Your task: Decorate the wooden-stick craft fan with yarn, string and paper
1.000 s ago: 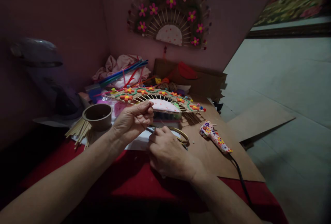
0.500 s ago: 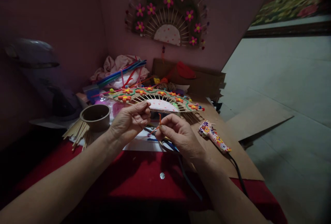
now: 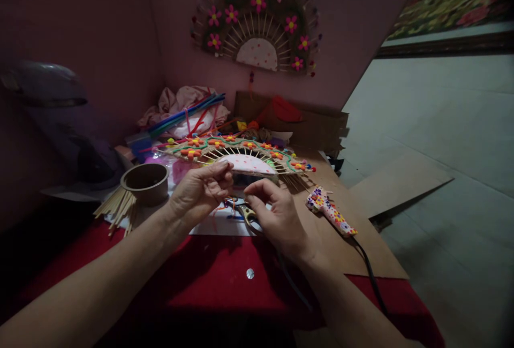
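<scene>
My left hand (image 3: 204,187) is closed in a pinch in front of the fan-shaped decoration; whatever its fingertips hold is too small to make out. Lower and to the right, my right hand (image 3: 277,214) also pinches, with its fingertip contents unclear. Scissors (image 3: 248,213) lie partly behind the right fingers. A blurred orange strand (image 3: 217,215) shows over the white paper (image 3: 209,227) between the hands. Just beyond them rests the fan-shaped decoration (image 3: 249,164), with orange felt-like flowers, a green wavy line, thin sticks and a dotted white half-circle.
A brown pot (image 3: 145,183) and wooden sticks (image 3: 116,207) stand left. At right, a flower-patterned glue gun (image 3: 331,213) lies on cardboard (image 3: 373,257), its cord trailing forward. A small silvery disc (image 3: 250,273) sits on the red cloth (image 3: 201,284). Pipe cleaners (image 3: 187,115) pile behind.
The orange strand at my right fingertips no longer shows there; a blurred orange strand appears lower left over the paper. My right hand has shifted slightly, uncovering more of the scissors.
</scene>
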`<state>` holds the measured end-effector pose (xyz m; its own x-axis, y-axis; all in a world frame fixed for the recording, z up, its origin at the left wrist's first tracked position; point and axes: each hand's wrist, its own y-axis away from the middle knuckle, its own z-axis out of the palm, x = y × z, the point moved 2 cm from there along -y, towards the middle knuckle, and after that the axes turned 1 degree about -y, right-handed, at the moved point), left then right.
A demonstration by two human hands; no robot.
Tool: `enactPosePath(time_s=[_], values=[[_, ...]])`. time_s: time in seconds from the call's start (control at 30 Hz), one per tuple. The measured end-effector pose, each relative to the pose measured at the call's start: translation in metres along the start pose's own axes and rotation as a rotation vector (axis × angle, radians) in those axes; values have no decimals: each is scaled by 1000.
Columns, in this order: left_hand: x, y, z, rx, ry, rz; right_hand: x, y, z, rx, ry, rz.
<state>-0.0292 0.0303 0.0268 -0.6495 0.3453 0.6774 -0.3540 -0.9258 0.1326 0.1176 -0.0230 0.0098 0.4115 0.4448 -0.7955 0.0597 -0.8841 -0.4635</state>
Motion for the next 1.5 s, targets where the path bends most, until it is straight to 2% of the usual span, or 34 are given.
enactPosePath(time_s=[0.1, 0.17, 0.27, 0.47, 0.57, 0.67, 0.77, 0.87, 1.03, 1.33, 1.5], values=[[7, 1, 1, 12, 42, 80, -4, 3, 9, -133, 365, -222], [10, 2, 1, 16, 52, 100, -5, 2, 18, -242, 585, -308], [11, 2, 1, 18, 39, 101, -6, -1, 31, -336, 841, -410], [11, 4, 2, 26, 42, 108, -4, -7, 51, -453, 967, -600], [12, 3, 2, 14, 52, 115, -4, -6, 52, -481, 947, -626], [14, 1, 0, 17, 61, 139, -4, -3, 46, -434, 839, -537], [17, 2, 0, 43, 73, 166, -6, 1, 34, -367, 529, -399], [18, 4, 1, 61, 88, 172, -8, 5, 21, -246, 210, -206], [11, 4, 3, 65, 40, 126, -10, 5, 10, -78, -37, 19], [3, 5, 4, -128, -160, 10, 5, -1, 9, -49, -331, 246], [0, 7, 4, -200, -152, -42, 2, -1, 10, -86, -514, 318]])
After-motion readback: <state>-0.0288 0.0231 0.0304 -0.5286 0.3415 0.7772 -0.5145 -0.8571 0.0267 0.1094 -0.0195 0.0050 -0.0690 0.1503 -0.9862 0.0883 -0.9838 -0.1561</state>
